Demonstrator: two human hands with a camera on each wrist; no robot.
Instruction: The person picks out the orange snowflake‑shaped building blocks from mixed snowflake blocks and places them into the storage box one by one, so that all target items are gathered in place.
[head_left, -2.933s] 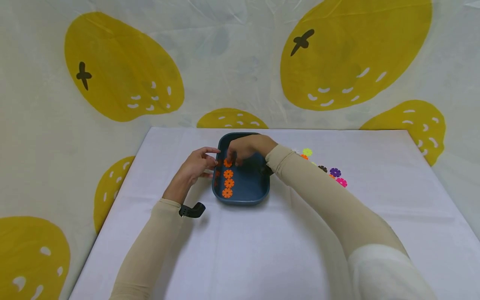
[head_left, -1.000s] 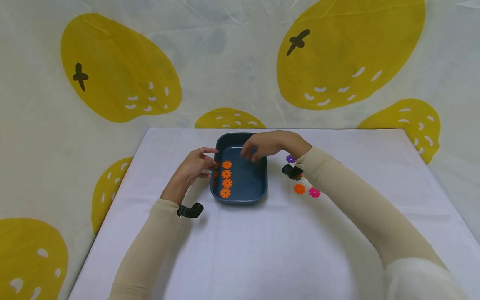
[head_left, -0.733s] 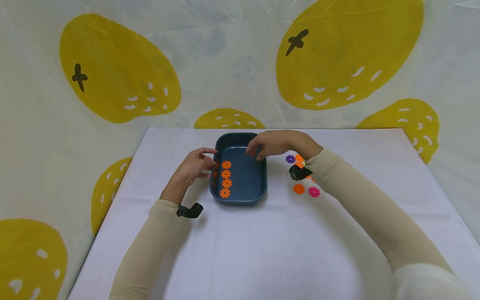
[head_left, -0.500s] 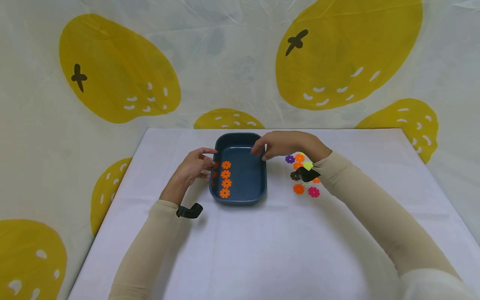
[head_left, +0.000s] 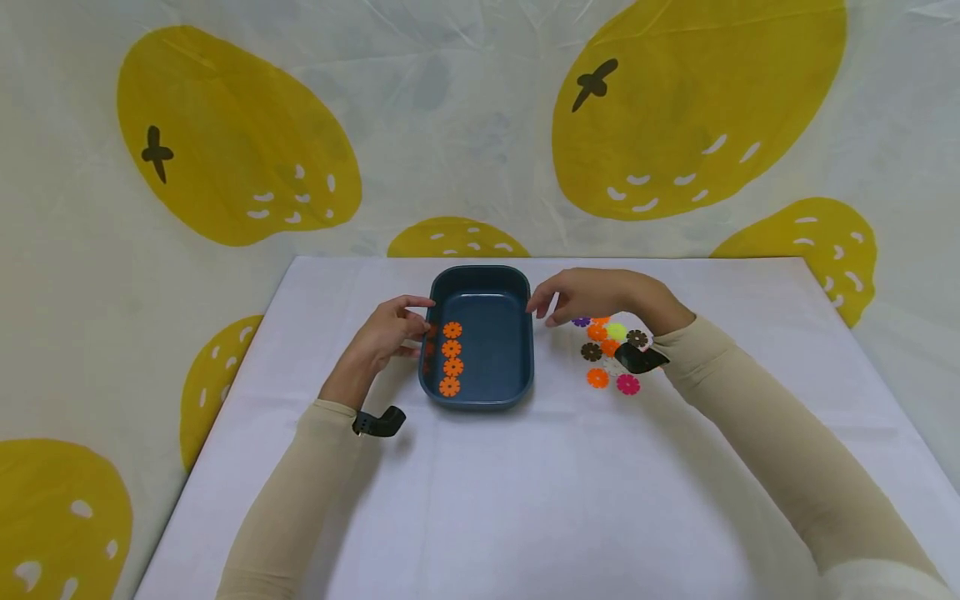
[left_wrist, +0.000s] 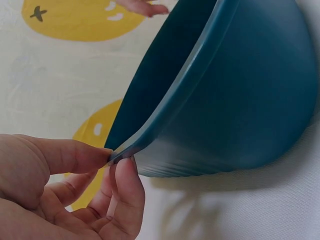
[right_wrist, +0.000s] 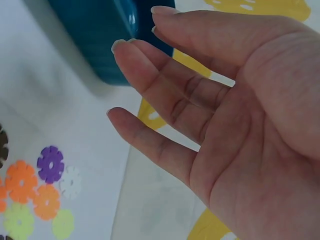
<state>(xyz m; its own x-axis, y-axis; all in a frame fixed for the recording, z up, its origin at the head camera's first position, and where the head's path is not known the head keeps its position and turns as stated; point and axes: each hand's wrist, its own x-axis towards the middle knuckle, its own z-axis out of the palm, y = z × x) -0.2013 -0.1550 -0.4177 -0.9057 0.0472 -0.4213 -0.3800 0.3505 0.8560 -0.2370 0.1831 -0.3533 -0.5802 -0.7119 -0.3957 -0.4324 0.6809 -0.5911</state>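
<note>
A dark blue rectangular tray (head_left: 495, 354) sits on the white-covered table. Inside it, along the left wall, several orange notched plastic discs (head_left: 452, 366) form a straight column. My left hand (head_left: 384, 335) pinches the tray's left rim between thumb and fingers, which the left wrist view shows up close. Just past the right rim is my right hand (head_left: 592, 293), its fingers relaxed and slightly bent. In the right wrist view that palm (right_wrist: 250, 125) holds nothing. The right hand hovers beyond a loose pile of discs and hides part of it.
The loose pile right of the tray has a pink disc (head_left: 628, 384), an orange disc (head_left: 597, 378), a brown disc (head_left: 591, 352), plus yellow-green, purple and white ones. A cloth with yellow fruit shapes (head_left: 247, 137) hangs behind the table's far edge.
My right hand has withdrawn from above the orange column and moved right, out past the tray's right rim, uncovering the top disc. The left hand stays on the left rim.
</note>
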